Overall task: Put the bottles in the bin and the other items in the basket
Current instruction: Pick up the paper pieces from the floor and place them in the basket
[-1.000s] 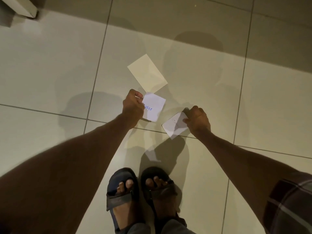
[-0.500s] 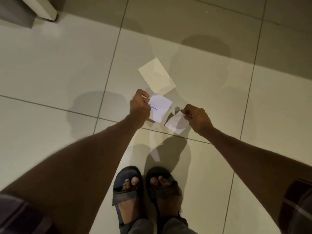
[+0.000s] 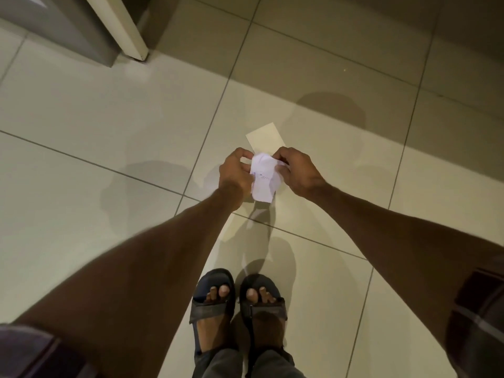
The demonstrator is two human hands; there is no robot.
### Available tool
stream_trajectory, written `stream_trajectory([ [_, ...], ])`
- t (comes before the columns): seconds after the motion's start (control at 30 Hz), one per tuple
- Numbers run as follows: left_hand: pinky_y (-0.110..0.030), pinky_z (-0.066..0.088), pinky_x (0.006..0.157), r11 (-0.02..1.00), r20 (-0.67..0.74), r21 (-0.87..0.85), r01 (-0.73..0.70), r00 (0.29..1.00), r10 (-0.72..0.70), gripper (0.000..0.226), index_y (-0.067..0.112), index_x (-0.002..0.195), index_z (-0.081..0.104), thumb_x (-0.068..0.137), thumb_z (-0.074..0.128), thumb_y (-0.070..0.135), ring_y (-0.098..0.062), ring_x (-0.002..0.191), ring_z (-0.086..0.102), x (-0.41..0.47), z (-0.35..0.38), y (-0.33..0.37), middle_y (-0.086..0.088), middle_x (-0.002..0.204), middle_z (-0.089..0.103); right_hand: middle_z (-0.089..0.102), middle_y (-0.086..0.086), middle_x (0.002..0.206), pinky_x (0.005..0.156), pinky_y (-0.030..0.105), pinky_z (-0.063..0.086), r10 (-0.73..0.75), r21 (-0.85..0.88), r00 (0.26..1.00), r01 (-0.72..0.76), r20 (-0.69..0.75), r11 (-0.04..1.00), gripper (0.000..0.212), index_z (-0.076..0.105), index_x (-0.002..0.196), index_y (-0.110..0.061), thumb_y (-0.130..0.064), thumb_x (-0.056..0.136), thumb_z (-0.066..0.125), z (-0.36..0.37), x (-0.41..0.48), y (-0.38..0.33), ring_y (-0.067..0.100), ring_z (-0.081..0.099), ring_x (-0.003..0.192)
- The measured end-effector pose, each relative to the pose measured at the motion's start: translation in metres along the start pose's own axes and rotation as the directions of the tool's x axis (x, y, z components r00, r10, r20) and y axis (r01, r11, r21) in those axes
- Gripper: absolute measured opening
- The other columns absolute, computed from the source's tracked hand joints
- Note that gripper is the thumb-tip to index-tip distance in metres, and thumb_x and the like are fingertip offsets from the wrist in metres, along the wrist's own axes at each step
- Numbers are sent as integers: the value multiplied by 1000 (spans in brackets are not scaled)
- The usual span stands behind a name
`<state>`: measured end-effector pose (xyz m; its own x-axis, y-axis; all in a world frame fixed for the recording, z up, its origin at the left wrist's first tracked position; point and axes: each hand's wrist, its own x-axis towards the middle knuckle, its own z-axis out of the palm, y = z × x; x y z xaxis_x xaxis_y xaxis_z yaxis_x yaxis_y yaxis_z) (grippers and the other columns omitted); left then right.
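Observation:
Both hands meet above the tiled floor, pinching white paper slips (image 3: 264,179) between them. My left hand (image 3: 236,175) grips the left edge and my right hand (image 3: 298,171) grips the right edge. The top slip shows blue handwriting and is bent. Whether both slips are stacked together I cannot tell. A cream card (image 3: 266,137) lies flat on the floor just beyond the hands, partly hidden by them. No bottle, bin or basket is in view.
Pale floor tiles (image 3: 109,118) spread all around. A white door edge or frame (image 3: 120,25) and a grey panel stand at the upper left. My two sandalled feet (image 3: 237,304) are directly below the hands.
The two hands, each holding a paper slip apart from the other, have come together; the slips now overlap between them. The view has shifted, bringing the door frame further in.

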<state>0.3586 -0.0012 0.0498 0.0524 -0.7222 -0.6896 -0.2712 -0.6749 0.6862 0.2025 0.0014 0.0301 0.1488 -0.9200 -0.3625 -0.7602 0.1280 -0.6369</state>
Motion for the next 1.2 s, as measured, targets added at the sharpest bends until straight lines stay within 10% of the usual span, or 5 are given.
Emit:
stream_trajectory([
  [0.3, -53, 50, 96, 992, 87, -117, 38, 996, -28, 39, -9, 120, 53, 84, 67, -3, -45, 108, 59, 9, -16, -9, -28, 119, 61, 59, 16, 100, 73, 26, 33, -46, -51, 999, 47, 10, 998, 30, 58, 103, 2, -18, 86, 43, 22, 20, -9, 24, 49, 87],
  [0.67, -51, 52, 94, 986, 11, -148, 74, 997, -73, 29, -7, 116, 54, 87, 61, -5, -42, 108, 59, 25, -14, -6, -25, 120, 60, 59, 12, 110, 80, 25, 38, -69, -7, 997, 69, -35, 998, 25, 55, 116, -5, -13, 92, 56, 23, 32, -6, 23, 53, 97],
  [1.07, -17, 41, 50, 993, -152, -112, 45, 986, -61, 20, 11, 91, 57, 83, 61, -7, -16, 69, 57, 105, -26, -35, -6, 91, 63, 41, 17, 133, 95, 39, 44, 386, -257, 909, -415, -157, 873, 60, 35, 132, -1, -28, 88, 66, 57, 80, 53, 33, 39, 125],
  [1.2, -21, 49, 58, 990, -167, -140, 20, 985, -43, 19, 9, 93, 56, 85, 59, -8, -19, 74, 60, 128, -30, -39, -9, 94, 64, 37, 17, 133, 91, 42, 48, 468, -236, 857, -511, -217, 826, 77, 31, 133, -2, -34, 78, 76, 84, 104, 63, 34, 39, 123],
])
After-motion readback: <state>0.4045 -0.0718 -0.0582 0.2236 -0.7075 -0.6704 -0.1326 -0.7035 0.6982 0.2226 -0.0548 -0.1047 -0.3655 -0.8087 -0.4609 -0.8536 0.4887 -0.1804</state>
